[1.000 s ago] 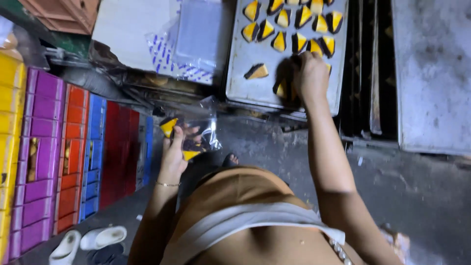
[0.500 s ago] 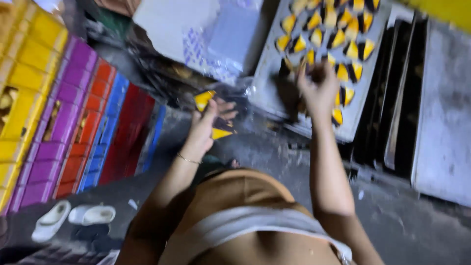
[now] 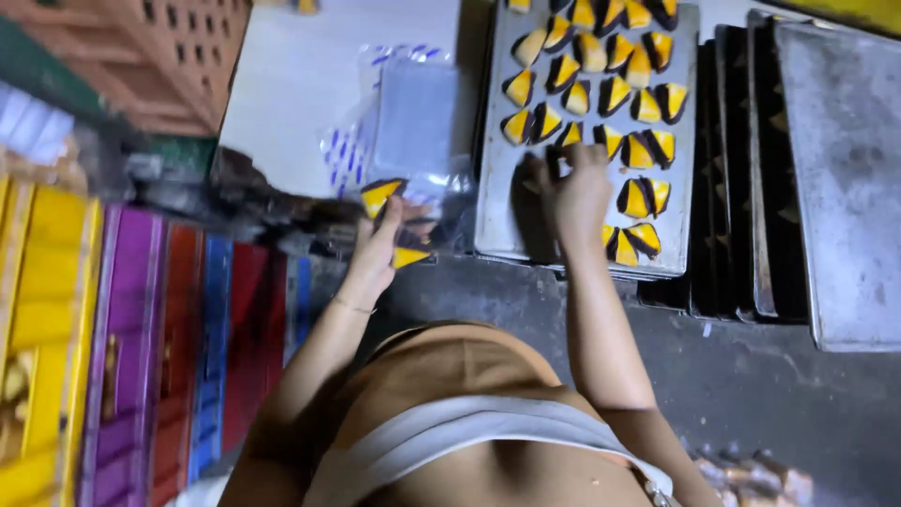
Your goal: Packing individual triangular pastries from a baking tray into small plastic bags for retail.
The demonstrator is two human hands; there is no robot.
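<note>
My left hand (image 3: 380, 246) holds a clear plastic bag (image 3: 434, 208) with yellow triangular pastry pieces (image 3: 383, 195) in it, just left of the metal baking tray (image 3: 497, 202). My right hand (image 3: 580, 192) rests palm down on that tray, fingers curled among several yellow wedges with dark chocolate edges (image 3: 638, 197). Whether it grips one is hidden under the fingers. More such wedges (image 3: 610, 94) fill the far half of the tray.
A stack of dark empty baking trays (image 3: 826, 178) stands to the right. Clear plastic bags (image 3: 413, 113) lie on a white surface (image 3: 291, 84) beyond my left hand. Colourful plastic crates (image 3: 141, 347) line the left; a brown crate (image 3: 160, 47) sits top left.
The view shifted and steadied. My right hand stays on the tray among the wedges, now at its near part. My left hand still holds the bag with pastry pieces.
</note>
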